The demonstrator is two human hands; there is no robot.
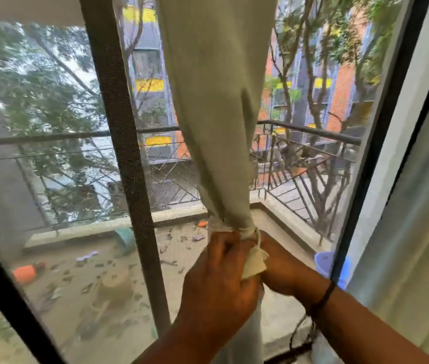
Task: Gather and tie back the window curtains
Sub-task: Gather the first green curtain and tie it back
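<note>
A pale green-beige curtain (216, 101) hangs in the middle of the window, gathered into one narrow bundle. A light cloth tie (247, 230) is wrapped around the bundle low down, and its loose end (255, 264) hangs between my hands. My left hand (218, 274) grips the bundle and the tie just below the wrap. My right hand (281, 266) is closed on the tie's end from the right side. The curtain below my hands is mostly hidden.
A dark mesh window post (126, 153) stands left of the curtain. A black frame (381, 153) and a sheer white curtain (418, 232) are on the right. Outside lie a balcony floor with litter, a metal railing (310, 132) and a blue bucket (324, 261).
</note>
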